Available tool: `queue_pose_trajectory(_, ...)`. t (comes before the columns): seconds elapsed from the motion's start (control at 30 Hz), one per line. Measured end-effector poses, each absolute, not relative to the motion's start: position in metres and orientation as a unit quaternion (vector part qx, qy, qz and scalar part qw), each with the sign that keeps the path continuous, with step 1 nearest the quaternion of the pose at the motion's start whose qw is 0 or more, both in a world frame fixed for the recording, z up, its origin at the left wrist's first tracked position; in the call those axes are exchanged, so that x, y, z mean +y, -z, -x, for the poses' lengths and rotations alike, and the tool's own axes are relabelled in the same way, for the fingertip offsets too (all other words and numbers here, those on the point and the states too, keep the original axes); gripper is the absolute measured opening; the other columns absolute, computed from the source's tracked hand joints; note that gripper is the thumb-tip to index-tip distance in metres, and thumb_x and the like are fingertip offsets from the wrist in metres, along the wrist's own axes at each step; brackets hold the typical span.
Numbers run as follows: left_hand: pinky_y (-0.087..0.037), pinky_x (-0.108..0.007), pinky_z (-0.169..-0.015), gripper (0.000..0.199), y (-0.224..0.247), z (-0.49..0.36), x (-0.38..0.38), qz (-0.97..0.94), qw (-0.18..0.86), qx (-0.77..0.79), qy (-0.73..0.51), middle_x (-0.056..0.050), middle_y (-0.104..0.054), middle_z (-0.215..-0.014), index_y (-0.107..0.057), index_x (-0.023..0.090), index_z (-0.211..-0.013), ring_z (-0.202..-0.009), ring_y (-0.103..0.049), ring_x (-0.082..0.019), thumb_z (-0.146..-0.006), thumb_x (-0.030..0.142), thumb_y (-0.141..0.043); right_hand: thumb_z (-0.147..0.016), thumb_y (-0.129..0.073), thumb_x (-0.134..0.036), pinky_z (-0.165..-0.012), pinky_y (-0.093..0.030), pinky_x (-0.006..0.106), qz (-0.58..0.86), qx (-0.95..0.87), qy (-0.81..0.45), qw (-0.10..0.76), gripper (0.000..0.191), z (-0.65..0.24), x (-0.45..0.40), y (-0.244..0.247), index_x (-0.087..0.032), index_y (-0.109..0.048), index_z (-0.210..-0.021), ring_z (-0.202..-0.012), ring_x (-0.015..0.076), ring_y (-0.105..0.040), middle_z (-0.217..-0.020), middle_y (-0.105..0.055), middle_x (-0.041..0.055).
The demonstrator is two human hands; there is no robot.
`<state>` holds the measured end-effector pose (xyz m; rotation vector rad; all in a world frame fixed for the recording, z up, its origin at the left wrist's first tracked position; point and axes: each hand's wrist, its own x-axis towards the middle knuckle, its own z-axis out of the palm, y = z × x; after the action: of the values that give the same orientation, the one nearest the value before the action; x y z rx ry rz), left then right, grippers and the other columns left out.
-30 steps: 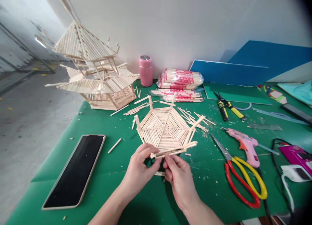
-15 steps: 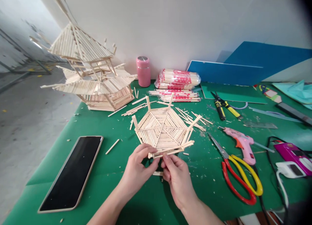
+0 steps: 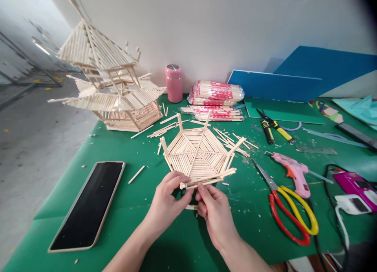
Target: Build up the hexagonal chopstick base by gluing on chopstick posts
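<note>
A six-sided platform of thin wooden sticks (image 3: 197,151) lies on the green table, with short posts standing at its corners. At its near edge my left hand (image 3: 165,203) has thumb and fingers closed around the near-left post and a stick end. My right hand (image 3: 217,215) pinches a thin wooden stick (image 3: 209,182) that runs along this near side. The fingertips of both hands almost meet below the edge and partly hide the stick. Under them a few short sticks (image 3: 191,207) lie on the table.
On the left are a phone (image 3: 88,205) and a stick-built pagoda (image 3: 118,103). A pink flask (image 3: 174,83) and wrapped stick bundles (image 3: 216,93) stand behind. To the right lie scissors (image 3: 277,193), a pink glue gun (image 3: 294,172), pliers (image 3: 272,126) and cables. Loose sticks (image 3: 229,140) surround the platform.
The whole view has shifted slightly. Both hands keep their hold at the platform's near edge, with hardly any visible movement.
</note>
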<state>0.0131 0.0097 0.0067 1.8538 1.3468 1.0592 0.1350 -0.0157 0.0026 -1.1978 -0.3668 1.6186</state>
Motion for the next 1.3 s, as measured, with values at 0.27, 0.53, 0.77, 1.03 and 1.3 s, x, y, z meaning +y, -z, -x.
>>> queue_pose_trajectory(0.27,-0.048,-0.027,-0.064,0.007,-0.0089,-0.0137,0.0084,-0.696,0.308,0.512,-0.398,-0.005,-0.058,-0.078,-0.061,0.014,-0.077,-0.073,-0.057,-0.014,-0.072,0.014,-0.057,-0.071,-0.065,-0.037,-0.038,-0.019,0.019,0.502,-0.161,-0.674,0.518,0.028,-0.1364,-0.0176,-0.0026,-0.014,-0.054,-0.057,-0.037,0.0005,-0.027,-0.049,-0.045,-0.0068)
queue_pose_trajectory(0.53,-0.048,-0.028,-0.066,0.007,-0.0066,-0.0131,0.0093,-0.696,0.309,0.516,-0.393,-0.004,-0.058,-0.077,-0.061,0.015,-0.078,-0.073,-0.057,-0.014,-0.072,0.015,-0.057,-0.069,-0.066,-0.038,-0.038,-0.019,0.019,0.507,-0.159,-0.672,0.516,0.029,-0.1362,-0.0165,-0.0052,-0.014,-0.054,-0.056,-0.036,0.0007,-0.026,-0.048,-0.044,-0.0073)
queue_pose_trajectory(0.77,-0.049,-0.026,-0.064,0.006,-0.01,-0.0136,0.0098,-0.692,0.307,0.519,-0.396,-0.003,-0.059,-0.077,-0.062,0.017,-0.077,-0.072,-0.058,-0.014,-0.072,0.016,-0.058,-0.068,-0.066,-0.038,-0.037,-0.018,0.019,0.503,-0.158,-0.672,0.52,0.028,-0.1358,-0.0161,-0.0048,-0.015,-0.054,-0.057,-0.036,0.0009,-0.026,-0.047,-0.044,-0.0074)
queue_pose_trajectory(1.03,-0.049,-0.027,-0.064,0.007,-0.0098,-0.0133,0.0098,-0.695,0.31,0.521,-0.387,-0.003,-0.059,-0.077,-0.063,0.017,-0.075,-0.072,-0.059,-0.014,-0.072,0.017,-0.057,-0.07,-0.065,-0.037,-0.038,-0.018,0.02,0.501,-0.162,-0.675,0.517,0.028,-0.1359,-0.0155,-0.0036,-0.016,-0.053,-0.056,-0.035,0.0017,-0.025,-0.043,-0.039,-0.0085)
queue_pose_trajectory(1.3,-0.049,-0.027,-0.065,0.007,-0.0089,-0.0135,0.0098,-0.694,0.313,0.521,-0.387,-0.004,-0.059,-0.078,-0.064,0.017,-0.075,-0.073,-0.059,-0.015,-0.073,0.017,-0.057,-0.067,-0.066,-0.04,-0.037,-0.018,0.02,0.503,-0.157,-0.675,0.516,0.03,-0.1353,-0.0164,-0.0056,-0.016,-0.053,-0.057,-0.035,0.0016,-0.025,-0.043,-0.04,-0.0085)
